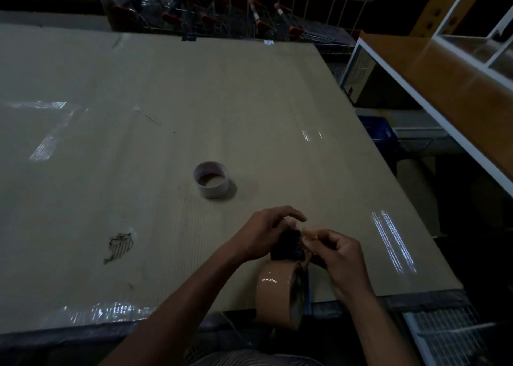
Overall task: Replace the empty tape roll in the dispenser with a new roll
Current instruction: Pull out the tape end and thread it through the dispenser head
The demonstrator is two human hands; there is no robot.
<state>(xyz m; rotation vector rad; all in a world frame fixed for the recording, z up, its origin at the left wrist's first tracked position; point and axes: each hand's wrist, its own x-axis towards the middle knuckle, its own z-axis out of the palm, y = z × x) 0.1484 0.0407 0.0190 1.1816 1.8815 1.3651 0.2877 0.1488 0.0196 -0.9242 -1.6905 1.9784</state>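
Threading looks like the step in hand: the new brown roll (279,293) already sits on the dark dispenser (287,247), at the near edge of the table, its round face turned right and its axis running roughly left to right. The left hand (262,233) curls over the dispenser's far end from the left and grips it. Just right of it, the right hand (337,250) pinches what seems to be the loose tape end (309,233) between thumb and fingertips, above the roll and toward the far side of it. That is my reading, since the light is dim. So the tape end lies up and away from the roll, at the dispenser's head, and the right hand is the one nearer it; the coming pull likely runs away from the roll, along the dispenser's length.

Well apart, farther out and left of the hands, the empty core (211,179) stands on end on the cardboard-covered table (166,88), which shows glossy tape strips and a torn patch (120,245) near left. Beyond the far edge stand shopping trolleys (222,15); to the right, a white-framed counter (444,68).
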